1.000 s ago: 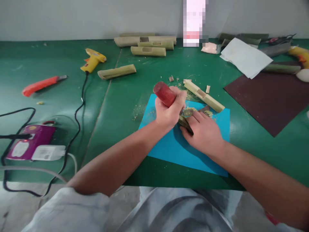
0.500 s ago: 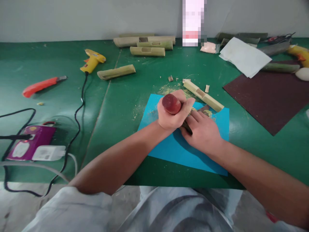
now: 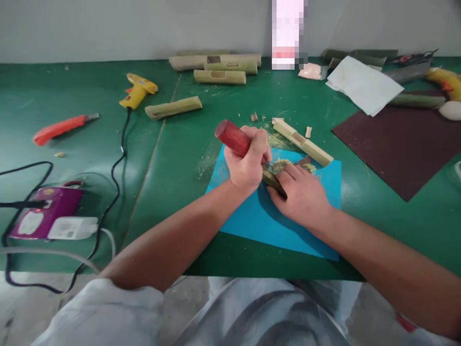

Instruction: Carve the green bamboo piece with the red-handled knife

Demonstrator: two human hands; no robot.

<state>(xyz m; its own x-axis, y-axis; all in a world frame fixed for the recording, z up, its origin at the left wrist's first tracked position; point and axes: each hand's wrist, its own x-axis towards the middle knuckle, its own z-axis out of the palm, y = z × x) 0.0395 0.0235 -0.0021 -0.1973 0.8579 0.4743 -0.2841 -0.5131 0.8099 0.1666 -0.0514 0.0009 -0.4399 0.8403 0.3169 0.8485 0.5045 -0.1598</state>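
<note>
My left hand [image 3: 248, 161] is wrapped round the red wooden handle [image 3: 232, 137] of a tool, which slants up to the left; the working end is hidden behind my fingers. My right hand [image 3: 302, 194] presses down on a short dark-green bamboo piece [image 3: 274, 180] lying on a blue sheet [image 3: 252, 218]. Pale shavings [image 3: 281, 165] lie just beyond my fingers. A cut bamboo tube with a rectangular slot [image 3: 302, 142] lies at the sheet's far edge.
Several bamboo tubes [image 3: 216, 65] lie at the back, one more [image 3: 173, 107] closer. A yellow glue gun [image 3: 139, 90] with a black cord, an orange utility knife [image 3: 59, 127], a purple device [image 3: 46, 218], white paper [image 3: 363, 84] and a dark brown sheet [image 3: 399, 139] lie on the green table.
The red handle dipped toward me half a second ago, and now tilts back up to the left. My right hand stays on the bamboo piece.
</note>
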